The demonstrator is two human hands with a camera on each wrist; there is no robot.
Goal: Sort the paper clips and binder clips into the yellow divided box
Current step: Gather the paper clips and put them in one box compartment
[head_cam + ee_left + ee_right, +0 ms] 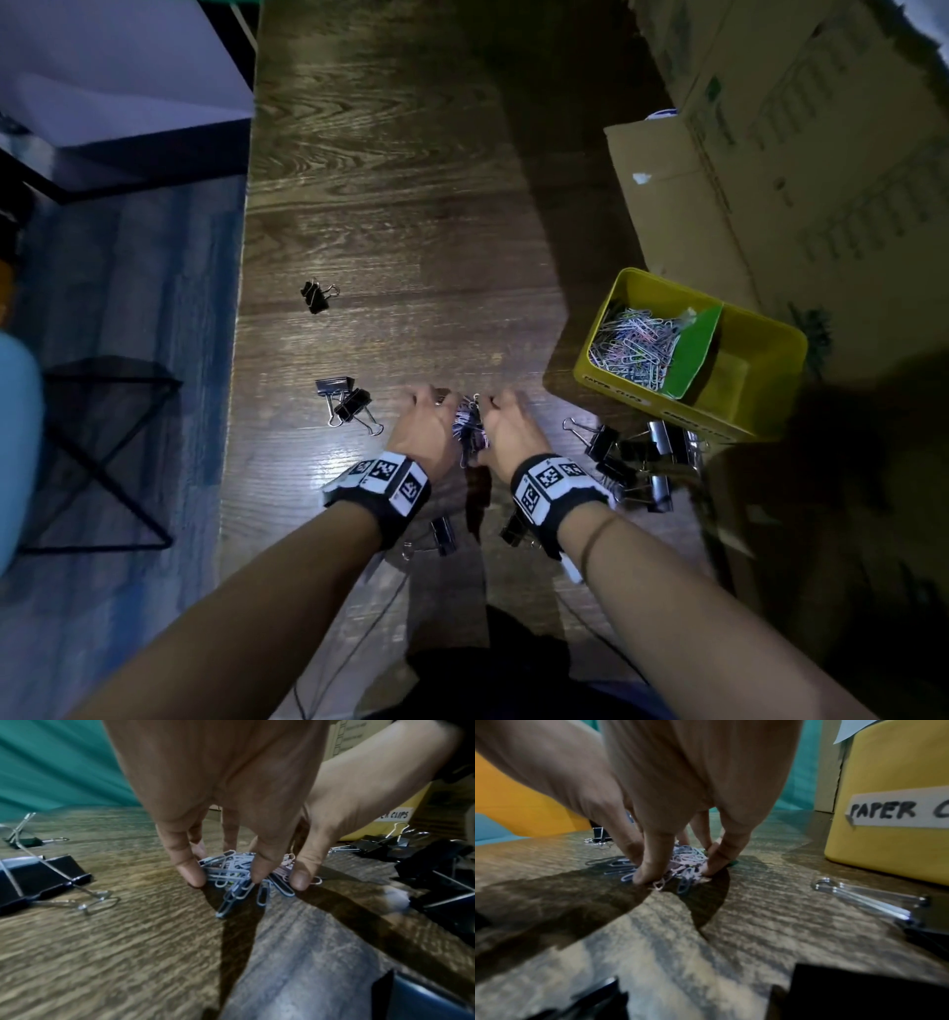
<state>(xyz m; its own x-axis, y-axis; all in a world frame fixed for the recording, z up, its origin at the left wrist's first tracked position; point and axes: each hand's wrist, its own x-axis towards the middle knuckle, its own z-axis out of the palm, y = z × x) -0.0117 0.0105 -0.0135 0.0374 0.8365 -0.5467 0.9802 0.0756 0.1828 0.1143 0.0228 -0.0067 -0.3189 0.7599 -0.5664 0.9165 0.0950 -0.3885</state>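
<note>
Left hand [429,424] and right hand [508,426] are curling their fingertips [190,874] around a loose paper clip pile [239,874] on the wooden table [411,231], just left of the yellow divided box [770,370]. The clips are light, slick and tangling, so I'd scoop from underneath at both flanks. Binder clips [637,457] are lying beside the box.
</note>
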